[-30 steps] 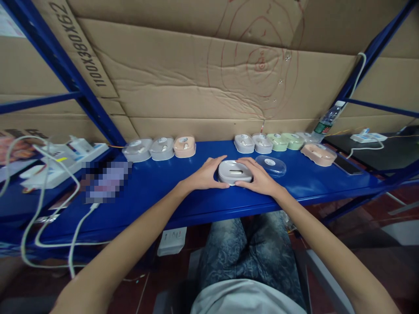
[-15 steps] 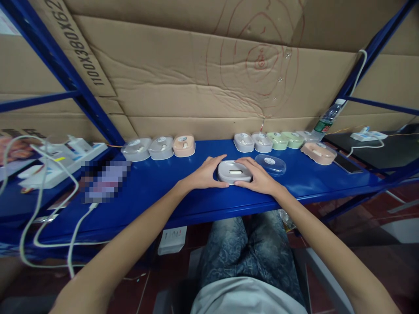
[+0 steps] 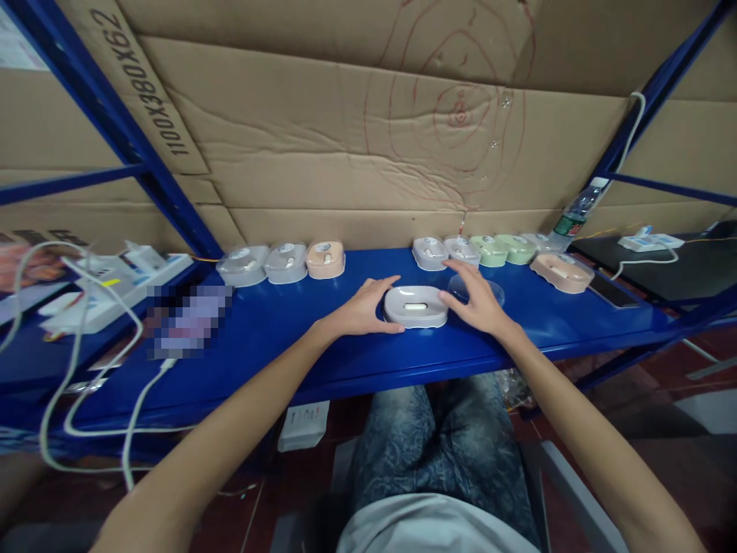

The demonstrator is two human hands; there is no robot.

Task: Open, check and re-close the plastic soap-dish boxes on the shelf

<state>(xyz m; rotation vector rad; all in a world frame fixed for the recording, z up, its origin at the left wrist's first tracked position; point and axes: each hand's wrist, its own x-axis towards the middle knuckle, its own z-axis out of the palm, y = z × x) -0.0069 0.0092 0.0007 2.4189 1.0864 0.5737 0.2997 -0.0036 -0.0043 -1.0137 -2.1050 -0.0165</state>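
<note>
A shallow grey oval box (image 3: 397, 313) without a lid sits on the blue shelf before me, a small white bar in its middle. My left hand (image 3: 364, 309) is spread around the box's left end, thumb near the front rim and fingers behind; whether it touches is hard to tell. Over the right end is my right hand (image 3: 475, 304), fingers apart and holding nothing, thumb by the rim. Partly hidden behind that hand lies a clear oval lid (image 3: 495, 293).
Lidded grey boxes (image 3: 286, 263) and a peach box (image 3: 325, 259) stand back left. Grey and green boxes (image 3: 488, 251) line the back right, near an open-topped peach box (image 3: 561, 273), a phone (image 3: 613, 292) and a bottle (image 3: 577, 209). White cables (image 3: 133, 418) hang left.
My right hand has come off the grey box's right end and shifted right, its fingers spreading and now covering part of the clear lid. My left hand stays beside the box.
</note>
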